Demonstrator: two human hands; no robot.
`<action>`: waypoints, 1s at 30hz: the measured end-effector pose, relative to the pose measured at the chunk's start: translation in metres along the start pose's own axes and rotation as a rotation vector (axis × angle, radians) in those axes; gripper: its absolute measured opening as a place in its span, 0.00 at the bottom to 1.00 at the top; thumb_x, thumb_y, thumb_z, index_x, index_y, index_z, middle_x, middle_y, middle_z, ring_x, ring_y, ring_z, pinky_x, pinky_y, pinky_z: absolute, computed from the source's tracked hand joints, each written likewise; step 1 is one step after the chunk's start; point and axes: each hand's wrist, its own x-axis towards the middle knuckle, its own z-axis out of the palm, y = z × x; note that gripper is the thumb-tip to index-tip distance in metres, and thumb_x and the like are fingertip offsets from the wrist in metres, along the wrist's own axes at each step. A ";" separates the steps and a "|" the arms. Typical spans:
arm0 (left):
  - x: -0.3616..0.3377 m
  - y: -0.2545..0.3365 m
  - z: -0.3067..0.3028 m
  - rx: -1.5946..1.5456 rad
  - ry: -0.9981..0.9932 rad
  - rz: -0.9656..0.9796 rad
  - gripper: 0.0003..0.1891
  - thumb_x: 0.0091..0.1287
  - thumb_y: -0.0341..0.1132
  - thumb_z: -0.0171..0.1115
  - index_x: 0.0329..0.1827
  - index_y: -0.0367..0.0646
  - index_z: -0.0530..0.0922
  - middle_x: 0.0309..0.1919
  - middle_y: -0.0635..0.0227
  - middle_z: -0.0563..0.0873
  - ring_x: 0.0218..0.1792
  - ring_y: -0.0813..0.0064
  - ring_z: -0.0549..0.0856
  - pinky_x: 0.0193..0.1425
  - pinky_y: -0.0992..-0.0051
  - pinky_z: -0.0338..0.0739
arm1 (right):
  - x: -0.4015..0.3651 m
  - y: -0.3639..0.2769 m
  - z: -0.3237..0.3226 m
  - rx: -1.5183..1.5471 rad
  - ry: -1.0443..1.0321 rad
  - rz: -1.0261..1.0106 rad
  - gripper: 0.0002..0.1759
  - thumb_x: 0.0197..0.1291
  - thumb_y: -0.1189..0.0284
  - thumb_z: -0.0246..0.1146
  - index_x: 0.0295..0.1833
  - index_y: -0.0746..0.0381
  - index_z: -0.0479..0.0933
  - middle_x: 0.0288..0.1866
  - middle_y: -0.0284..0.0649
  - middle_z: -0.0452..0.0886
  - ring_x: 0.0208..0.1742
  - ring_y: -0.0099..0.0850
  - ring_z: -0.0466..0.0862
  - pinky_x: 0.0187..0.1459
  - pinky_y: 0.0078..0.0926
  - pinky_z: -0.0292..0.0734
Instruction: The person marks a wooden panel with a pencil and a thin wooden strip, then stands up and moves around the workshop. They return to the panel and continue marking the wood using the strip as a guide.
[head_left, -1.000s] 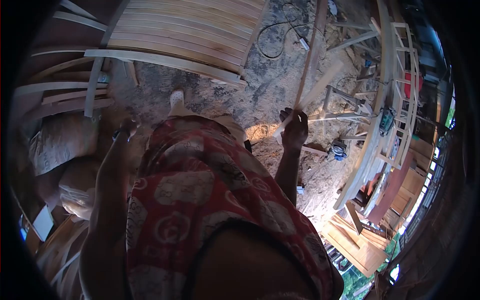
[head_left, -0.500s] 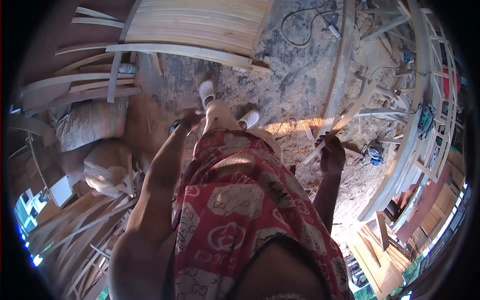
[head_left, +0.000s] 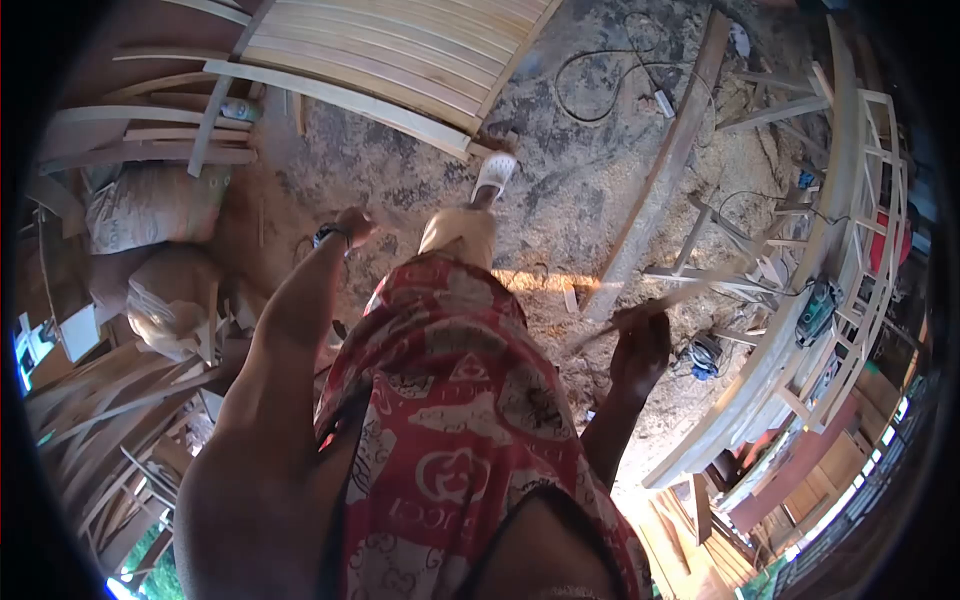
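My right hand [head_left: 641,352] is closed around a thin wooden strip [head_left: 672,300]. The strip slants up to the right and blurs toward its far end; its near end reaches down past my thumb side. On the left, my left hand [head_left: 354,226] hangs at my side over the floor, its fingers curled in with nothing visible in them. A dark watch or band [head_left: 332,236] circles that wrist. My red and white patterned shirt [head_left: 450,420] fills the middle of the view, and one pale clog [head_left: 494,174] shows ahead on the stepping foot.
A slatted wooden panel [head_left: 380,50] lies ahead. A long plank [head_left: 660,165] and a cable [head_left: 590,118] rest on the dusty floor. To the right stands a workbench [head_left: 800,330] with a green power tool [head_left: 818,312]. Sacks [head_left: 155,208] and stacked wood strips [head_left: 130,410] line the left.
I have stepped forward, one foot now closer to the slatted panel. My left hand has swung outward and forward. The wooden strip stays in my right hand, now held at a flatter angle.
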 end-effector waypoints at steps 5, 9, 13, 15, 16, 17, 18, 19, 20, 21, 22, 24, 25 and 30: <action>0.032 0.026 -0.001 0.048 0.020 -0.063 0.19 0.67 0.48 0.69 0.50 0.42 0.90 0.51 0.51 0.92 0.53 0.53 0.90 0.59 0.59 0.81 | 0.086 0.043 -0.022 0.474 0.201 0.422 0.09 0.74 0.75 0.63 0.51 0.69 0.83 0.47 0.51 0.84 0.45 0.44 0.87 0.55 0.40 0.86; 0.044 0.090 0.000 -0.212 0.024 -0.247 0.19 0.69 0.50 0.68 0.49 0.42 0.90 0.50 0.53 0.92 0.52 0.56 0.90 0.60 0.60 0.81 | 0.176 0.045 -0.050 0.628 0.120 0.564 0.11 0.73 0.76 0.64 0.54 0.74 0.79 0.48 0.47 0.85 0.49 0.39 0.87 0.58 0.38 0.86; 0.095 0.149 -0.013 -0.202 0.096 -0.082 0.21 0.70 0.51 0.69 0.50 0.41 0.89 0.50 0.52 0.92 0.52 0.57 0.91 0.60 0.60 0.82 | 0.245 0.064 -0.073 0.811 0.055 0.553 0.11 0.74 0.82 0.60 0.57 0.74 0.78 0.51 0.48 0.84 0.53 0.39 0.86 0.60 0.39 0.86; 0.112 0.175 -0.015 -0.225 0.098 -0.067 0.22 0.70 0.52 0.69 0.50 0.40 0.89 0.50 0.52 0.92 0.52 0.57 0.91 0.60 0.60 0.82 | 0.273 0.057 -0.076 0.851 0.047 0.494 0.12 0.73 0.81 0.61 0.59 0.74 0.78 0.51 0.48 0.84 0.55 0.38 0.86 0.61 0.39 0.85; 0.116 0.188 -0.024 -0.280 0.164 -0.053 0.22 0.69 0.52 0.70 0.51 0.40 0.89 0.50 0.52 0.92 0.53 0.58 0.91 0.61 0.61 0.82 | 0.286 0.054 -0.079 0.858 0.016 0.541 0.12 0.73 0.81 0.62 0.59 0.73 0.78 0.52 0.48 0.84 0.57 0.40 0.85 0.65 0.41 0.82; 0.117 0.201 -0.039 -0.332 0.241 -0.037 0.23 0.69 0.53 0.71 0.51 0.40 0.90 0.50 0.52 0.92 0.53 0.58 0.91 0.61 0.61 0.82 | 0.293 0.062 -0.079 0.861 0.005 0.537 0.12 0.73 0.81 0.62 0.59 0.73 0.78 0.52 0.48 0.84 0.57 0.40 0.85 0.65 0.41 0.82; 0.115 0.214 -0.054 -0.321 0.277 -0.030 0.23 0.68 0.54 0.72 0.50 0.41 0.90 0.50 0.52 0.93 0.53 0.58 0.90 0.62 0.60 0.82 | 0.300 0.075 -0.079 0.909 -0.005 0.495 0.12 0.73 0.81 0.62 0.58 0.73 0.79 0.53 0.49 0.84 0.58 0.39 0.85 0.68 0.43 0.80; 0.121 0.216 -0.062 -0.327 0.288 -0.040 0.23 0.68 0.54 0.72 0.50 0.41 0.90 0.50 0.52 0.93 0.53 0.58 0.90 0.62 0.60 0.82 | 0.312 0.081 -0.078 0.958 -0.015 0.452 0.12 0.72 0.81 0.62 0.58 0.73 0.79 0.53 0.49 0.84 0.58 0.39 0.84 0.70 0.44 0.77; 0.125 0.216 -0.070 -0.404 0.287 -0.074 0.24 0.68 0.54 0.72 0.50 0.41 0.90 0.50 0.52 0.92 0.54 0.57 0.90 0.63 0.59 0.81 | 0.320 0.084 -0.077 0.980 0.027 0.444 0.12 0.72 0.82 0.61 0.59 0.73 0.78 0.54 0.48 0.83 0.60 0.39 0.83 0.71 0.47 0.74; 0.128 0.217 -0.075 -0.482 0.285 -0.110 0.24 0.68 0.54 0.72 0.50 0.41 0.90 0.51 0.51 0.92 0.55 0.57 0.89 0.64 0.59 0.81 | 0.331 0.095 -0.078 0.984 0.011 0.443 0.12 0.72 0.82 0.61 0.59 0.73 0.78 0.54 0.48 0.83 0.60 0.39 0.83 0.71 0.47 0.74; 0.115 0.226 -0.091 -0.492 0.256 -0.162 0.24 0.68 0.55 0.72 0.50 0.41 0.90 0.53 0.49 0.90 0.58 0.55 0.88 0.64 0.59 0.81 | 0.341 0.111 -0.081 0.926 -0.014 0.460 0.13 0.72 0.82 0.60 0.59 0.72 0.78 0.54 0.47 0.84 0.60 0.39 0.83 0.70 0.47 0.74; 0.117 0.211 -0.090 -0.331 0.285 -0.168 0.20 0.73 0.52 0.66 0.55 0.47 0.88 0.51 0.58 0.92 0.57 0.59 0.89 0.61 0.59 0.84 | 0.361 0.138 -0.088 0.902 -0.082 0.491 0.14 0.73 0.80 0.60 0.61 0.70 0.77 0.55 0.45 0.84 0.60 0.38 0.82 0.67 0.41 0.73; 0.116 0.206 -0.089 -0.179 0.316 -0.163 0.17 0.76 0.49 0.62 0.56 0.50 0.88 0.52 0.62 0.92 0.58 0.61 0.89 0.61 0.59 0.84 | 0.372 0.151 -0.090 0.915 -0.102 0.488 0.14 0.73 0.80 0.60 0.61 0.70 0.77 0.55 0.45 0.84 0.60 0.38 0.82 0.67 0.41 0.73; 0.096 0.230 -0.062 0.004 0.201 -0.271 0.18 0.74 0.49 0.66 0.55 0.47 0.90 0.57 0.61 0.91 0.55 0.62 0.89 0.65 0.62 0.81 | 0.436 0.213 -0.114 1.129 -0.243 0.419 0.14 0.72 0.83 0.59 0.61 0.69 0.78 0.59 0.48 0.84 0.62 0.38 0.82 0.71 0.48 0.70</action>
